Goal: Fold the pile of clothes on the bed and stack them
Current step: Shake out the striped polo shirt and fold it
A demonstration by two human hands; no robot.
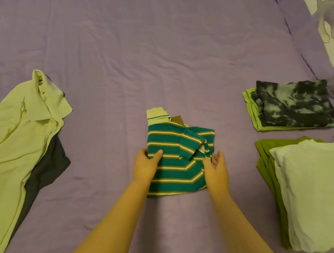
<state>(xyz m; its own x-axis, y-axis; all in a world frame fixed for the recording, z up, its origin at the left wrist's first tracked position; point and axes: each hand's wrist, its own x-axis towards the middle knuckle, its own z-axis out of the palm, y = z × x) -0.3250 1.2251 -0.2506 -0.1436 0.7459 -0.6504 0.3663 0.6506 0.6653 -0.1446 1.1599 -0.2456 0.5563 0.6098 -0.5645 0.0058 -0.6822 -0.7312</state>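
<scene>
While the unfolded pale yellow shirt lies far left over a dark grey garment, the striped polo sits folded at the middle of the purple bedsheet, its long axis running away from the person, collar at the far end. The left hand grips its left edge — thumb on top, fingers curled under. The right hand rests at the right edge, thumb on the cloth, fingers loosely spread (whether it pinches is unclear). To the right wait two stacks — a tie-dye stack farther off, and a white-topped stack nearer. Both lie on the right hand's side, so I judge the carry goes rightward.
</scene>
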